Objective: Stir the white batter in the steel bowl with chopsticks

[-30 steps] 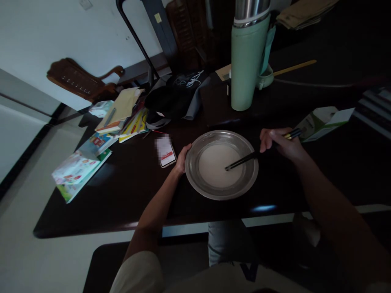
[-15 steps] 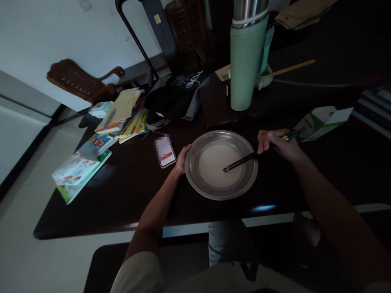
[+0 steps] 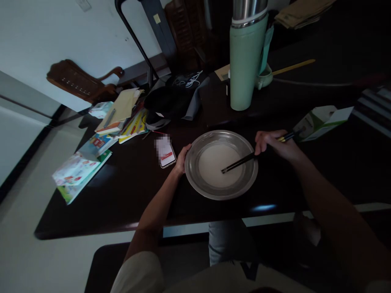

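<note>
A round metal bowl (image 3: 221,194) stands on the dark table near its front edge, with a milky white liquid (image 3: 214,162) inside. My left hand (image 3: 182,158) grips the bowl's left rim, its fingers partly hidden against the side. My right hand (image 3: 273,142), at the bowl's right, is closed around a pair of black chopsticks (image 3: 240,162) with gold bands near the top. Their tips reach into the liquid around the middle of the bowl. Just beyond my right hand is an opened white and green carton (image 3: 317,122).
A phone (image 3: 166,154) lies left of the bowl. Books and papers (image 3: 122,114) are piled at the table's left, near a black bag (image 3: 171,99). A tall green thermos (image 3: 246,65) stands behind the bowl. A wooden chair (image 3: 71,79) is farther back.
My right hand and the chopsticks have shifted slightly to the left, the tips moving a little left and down in the liquid. The bowl and my left hand stay in place.
</note>
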Demonstrator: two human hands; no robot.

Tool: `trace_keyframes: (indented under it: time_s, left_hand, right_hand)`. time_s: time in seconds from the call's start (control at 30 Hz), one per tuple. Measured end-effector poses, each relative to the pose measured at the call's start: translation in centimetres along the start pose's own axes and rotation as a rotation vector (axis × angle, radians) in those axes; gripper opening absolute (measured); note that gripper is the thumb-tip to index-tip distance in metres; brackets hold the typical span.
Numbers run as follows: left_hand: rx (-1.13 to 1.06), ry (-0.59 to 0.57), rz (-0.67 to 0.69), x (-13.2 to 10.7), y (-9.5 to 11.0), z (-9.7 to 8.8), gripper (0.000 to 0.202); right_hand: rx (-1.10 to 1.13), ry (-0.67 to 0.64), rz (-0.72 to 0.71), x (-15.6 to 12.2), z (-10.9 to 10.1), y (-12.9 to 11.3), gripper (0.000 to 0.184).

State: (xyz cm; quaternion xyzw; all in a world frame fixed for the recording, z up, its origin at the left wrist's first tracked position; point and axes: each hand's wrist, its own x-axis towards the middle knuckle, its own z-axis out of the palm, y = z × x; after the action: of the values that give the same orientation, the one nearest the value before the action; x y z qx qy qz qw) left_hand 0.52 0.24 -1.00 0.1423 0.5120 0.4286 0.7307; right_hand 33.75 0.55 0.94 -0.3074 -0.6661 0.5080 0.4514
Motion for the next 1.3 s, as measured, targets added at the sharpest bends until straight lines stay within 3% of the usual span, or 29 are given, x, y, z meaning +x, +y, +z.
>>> trace_keyframes:
  time_s: [0.1, 0.3, 0.37, 0.53, 0.77, 1.0, 1.2, 1.3]
  left_hand:
    - [0.008, 0.009, 0.001, 0.0, 0.0, 0.0, 0.033]
    - [-0.02, 0.024, -0.019, 0.0, 0.0, 0.1, 0.034]
    - [-0.022, 0.025, -0.02, 0.0, 0.0, 0.1, 0.035]
    - [-0.014, 0.025, -0.014, 0.1, 0.0, 0.0, 0.032]
    - [-0.049, 0.038, -0.017, -0.1, 0.1, 0.3, 0.032]
    - [-0.045, 0.053, -0.002, -0.1, 0.0, 0.2, 0.03]
    - [-0.029, 0.039, 0.003, 0.2, 0.0, -0.1, 0.03]
    - [-0.023, 0.041, -0.004, 0.0, 0.1, 0.1, 0.032]
  right_hand:
    - [-0.083, -0.074, 0.014, 0.1, 0.6, -0.2, 0.038]
    - [-0.058, 0.186, -0.014, 0.1, -0.3, 0.0, 0.042]
    - [-0.004, 0.15, -0.023, 0.0, -0.5, 0.0, 0.044]
    - [-0.046, -0.092, 0.012, 0.0, 0.4, -0.4, 0.04]
    - [-0.033, 0.117, -0.026, 0.0, -0.4, 0.0, 0.042]
    - [-0.074, -0.107, -0.007, 0.1, 0.5, -0.2, 0.036]
    - [-0.078, 0.115, -0.039, 0.1, -0.3, 0.1, 0.038]
    - [-0.003, 0.055, -0.041, 0.0, -0.5, 0.2, 0.042]
